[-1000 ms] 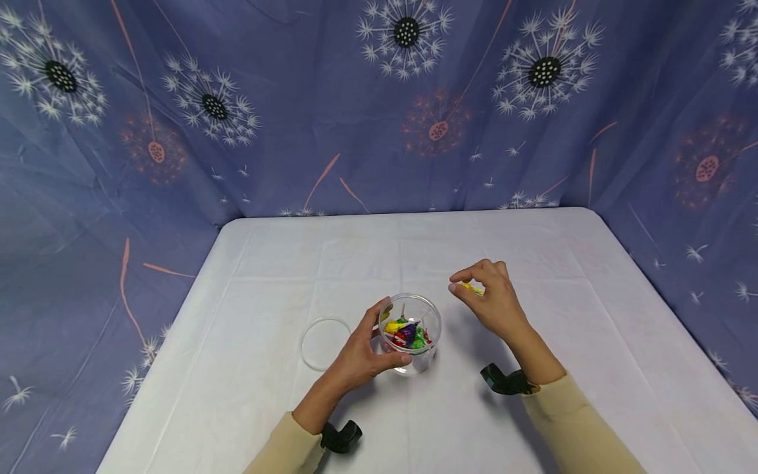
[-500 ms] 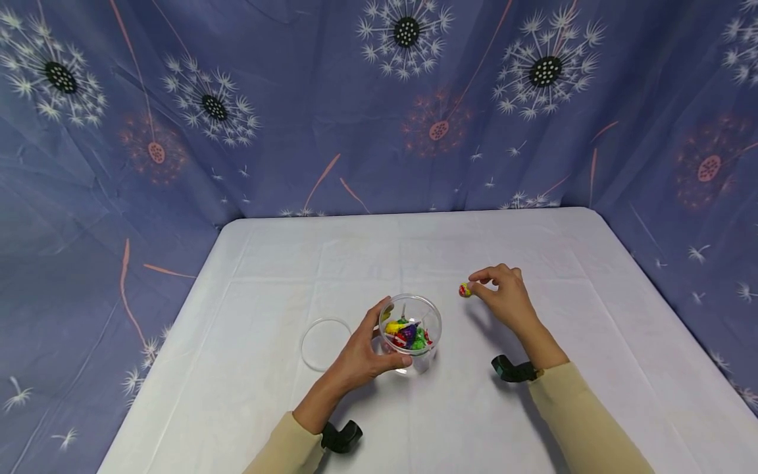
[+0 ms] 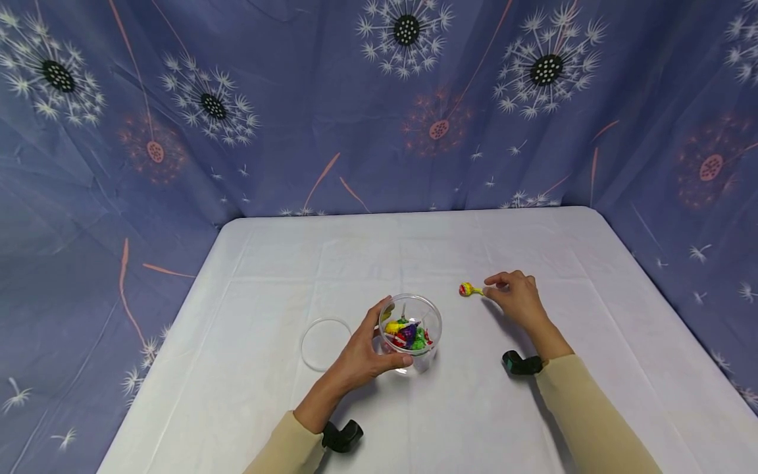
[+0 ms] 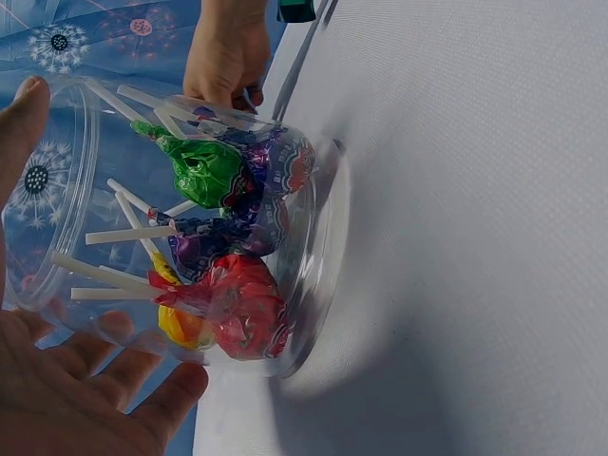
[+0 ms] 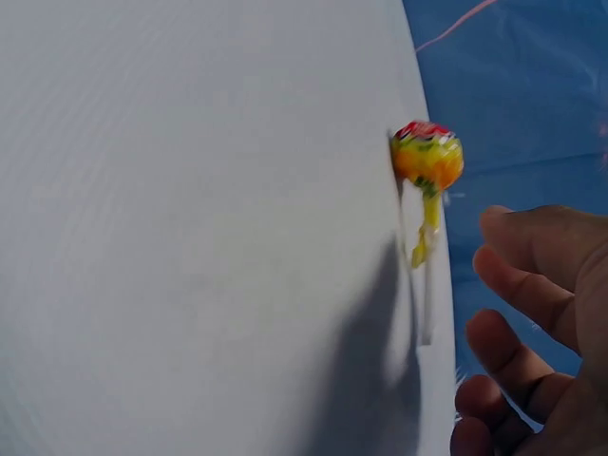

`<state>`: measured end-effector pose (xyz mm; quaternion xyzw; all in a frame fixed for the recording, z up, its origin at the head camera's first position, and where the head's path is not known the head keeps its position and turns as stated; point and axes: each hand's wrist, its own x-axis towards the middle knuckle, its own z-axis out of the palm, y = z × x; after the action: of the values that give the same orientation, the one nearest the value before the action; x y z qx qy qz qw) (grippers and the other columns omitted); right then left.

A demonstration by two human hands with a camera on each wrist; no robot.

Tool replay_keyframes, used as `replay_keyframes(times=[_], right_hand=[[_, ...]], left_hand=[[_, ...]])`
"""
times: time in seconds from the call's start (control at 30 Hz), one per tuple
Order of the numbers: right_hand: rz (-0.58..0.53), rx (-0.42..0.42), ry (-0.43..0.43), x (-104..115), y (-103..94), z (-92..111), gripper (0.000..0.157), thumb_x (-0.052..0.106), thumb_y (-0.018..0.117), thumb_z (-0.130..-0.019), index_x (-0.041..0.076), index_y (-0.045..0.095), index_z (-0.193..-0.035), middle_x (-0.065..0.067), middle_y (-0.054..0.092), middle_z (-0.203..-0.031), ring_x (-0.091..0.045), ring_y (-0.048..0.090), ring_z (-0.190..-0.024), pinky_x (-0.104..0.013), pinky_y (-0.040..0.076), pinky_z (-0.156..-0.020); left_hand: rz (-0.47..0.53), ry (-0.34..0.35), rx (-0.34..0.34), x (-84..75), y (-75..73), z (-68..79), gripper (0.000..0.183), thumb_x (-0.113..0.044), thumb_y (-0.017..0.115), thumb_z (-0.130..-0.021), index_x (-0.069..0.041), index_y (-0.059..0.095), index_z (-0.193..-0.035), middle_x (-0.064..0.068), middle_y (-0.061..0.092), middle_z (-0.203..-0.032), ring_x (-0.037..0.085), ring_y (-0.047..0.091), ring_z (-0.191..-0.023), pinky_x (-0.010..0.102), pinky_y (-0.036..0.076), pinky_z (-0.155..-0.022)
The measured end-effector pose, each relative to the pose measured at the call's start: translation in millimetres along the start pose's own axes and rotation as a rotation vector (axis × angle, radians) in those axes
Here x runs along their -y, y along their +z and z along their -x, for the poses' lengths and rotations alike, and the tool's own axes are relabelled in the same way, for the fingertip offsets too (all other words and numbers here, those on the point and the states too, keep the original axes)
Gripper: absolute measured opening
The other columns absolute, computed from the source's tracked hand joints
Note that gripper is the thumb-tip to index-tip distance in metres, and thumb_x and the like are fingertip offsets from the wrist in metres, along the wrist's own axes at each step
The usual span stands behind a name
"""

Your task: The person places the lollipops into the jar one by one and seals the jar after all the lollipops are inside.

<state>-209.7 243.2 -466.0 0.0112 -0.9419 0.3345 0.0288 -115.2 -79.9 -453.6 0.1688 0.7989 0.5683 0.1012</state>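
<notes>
My left hand [image 3: 362, 352] grips a clear plastic jar [image 3: 439, 329] that stands on the table, its thumb near the mouth and its fingers behind. Inside are several wrapped lollipops; the left wrist view shows a green one [image 4: 207, 174], a red one [image 4: 247, 309], purple ones [image 4: 256, 223] and a yellow one [image 4: 180, 325], white sticks toward the mouth. To the right of the jar a yellow lollipop [image 3: 465, 289] with a red top lies on the white cloth. My right hand [image 3: 518, 299] hovers by its stick, fingers loosely bent, holding nothing; the right wrist view shows a gap between fingertips and stick.
A round clear lid [image 3: 326, 320] lies flat left of the jar, partly behind my left hand. White cloth [image 3: 284, 257] covers the table. A blue dandelion-print curtain [image 3: 331, 112] hangs behind and along both sides. Black cameras [image 3: 521, 363] sit at both wrists.
My right hand has set the yellow lollipop down, let go of it and drawn back to the right. My left hand and the jar have stayed in place.
</notes>
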Motion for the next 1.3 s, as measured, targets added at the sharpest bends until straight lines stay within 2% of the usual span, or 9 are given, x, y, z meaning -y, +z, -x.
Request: replay_keyframes(times=[0.2,0.5,0.83,1.3], right_hand=[[0.039,0.037,0.032,-8,3.4,-3,0.026,0.018,0.064,-0.086,0.005,0.067,-0.109,-0.021,0.055,-0.106,-0.035,0.04,-0.099,-0.041,0.032,-0.076],[0.06,0.058,0.043,-15,6.5,-9,0.025,0.017,0.064,-0.086,0.006,0.068,-0.108,-0.02,0.054,-0.103,-0.034,0.039,-0.098,-0.041,0.03,-0.076],[0.06,0.013,-0.009,-20,7.4,-12,0.018,0.015,0.064,-0.086,0.005,0.07,-0.099,-0.021,0.059,-0.098,-0.035,0.043,-0.093,-0.041,0.031,-0.074],[0.023,-0.018,0.009,-20,9.3,-6,0.014,0.014,0.064,-0.087,0.006,0.072,-0.095,-0.018,0.058,-0.095,-0.03,0.042,-0.09,-0.032,0.03,-0.068]], left_hand=[[-0.008,0.001,0.001,-0.3,0.0,0.2,0.097,-0.037,0.08,-0.073,-0.032,0.019,-0.149,0.008,0.037,-0.149,0.02,0.041,-0.133,0.048,0.031,-0.114],[-0.018,-0.016,-0.003,-2.1,0.1,1.0,0.096,-0.038,0.08,-0.073,-0.036,0.019,-0.148,0.007,0.036,-0.15,0.021,0.041,-0.134,0.048,0.032,-0.114],[-0.023,-0.013,-0.005,-1.6,0.4,0.8,0.095,-0.04,0.079,-0.074,-0.037,0.019,-0.147,0.009,0.036,-0.15,0.024,0.041,-0.134,0.05,0.033,-0.113],[-0.02,-0.014,0.006,-1.4,-0.1,1.7,0.096,-0.038,0.079,-0.074,-0.032,0.019,-0.149,0.007,0.033,-0.152,0.025,0.039,-0.136,0.049,0.033,-0.113]])
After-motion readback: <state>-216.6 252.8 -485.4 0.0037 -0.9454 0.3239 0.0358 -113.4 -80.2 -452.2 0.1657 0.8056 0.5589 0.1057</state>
